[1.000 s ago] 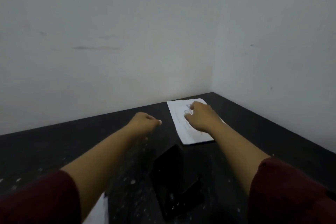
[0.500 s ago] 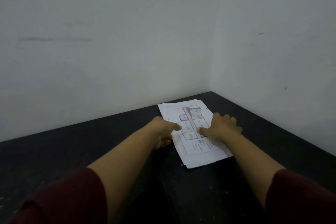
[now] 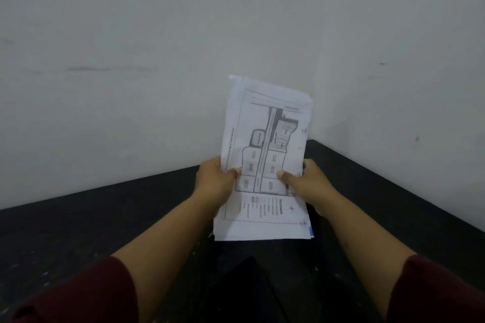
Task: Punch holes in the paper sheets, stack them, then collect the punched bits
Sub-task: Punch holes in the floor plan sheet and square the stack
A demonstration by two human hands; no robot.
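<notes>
Paper sheets held upright, left hand, right hand

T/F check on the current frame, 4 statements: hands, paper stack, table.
1. Both hands hold the paper stack. True: left hand and right hand grip its side edges.
2. The stack lies flat on the table. False: it is lifted and tilted up.
3. The top sheet is blank. False: it shows a printed plan-like drawing.
4. The sleeves are dark red. True.
</notes>
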